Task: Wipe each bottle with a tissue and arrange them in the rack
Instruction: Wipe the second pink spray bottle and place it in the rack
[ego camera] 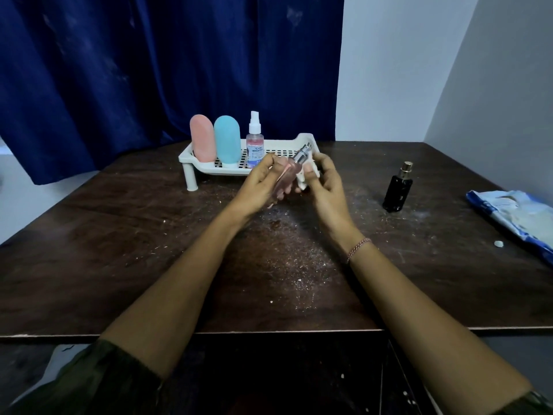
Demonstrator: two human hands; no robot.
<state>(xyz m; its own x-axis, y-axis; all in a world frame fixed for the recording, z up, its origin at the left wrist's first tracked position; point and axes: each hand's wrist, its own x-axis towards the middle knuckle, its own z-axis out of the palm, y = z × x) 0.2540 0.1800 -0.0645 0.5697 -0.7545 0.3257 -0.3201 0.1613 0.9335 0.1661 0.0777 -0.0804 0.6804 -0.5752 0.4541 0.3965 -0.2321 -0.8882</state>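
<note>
My left hand (259, 182) grips a clear pink perfume bottle (288, 172) with a silver sprayer top, tilted toward the upper right. My right hand (324, 181) pinches a white tissue (302, 178) against the bottle's side. Just behind both hands stands the white perforated rack (278, 145) on short legs. In it stand a pink squeeze bottle (203, 137), a teal squeeze bottle (227, 140) and a clear spray bottle (255, 140) with a white nozzle. A black perfume bottle (399, 188) stands alone on the table to the right.
The dark wooden table (149, 250) is dusted with white tissue crumbs in the middle. A blue and white tissue pack (514, 215) lies at the right edge, a small white scrap (498, 243) beside it. A blue curtain (149, 70) hangs behind the rack.
</note>
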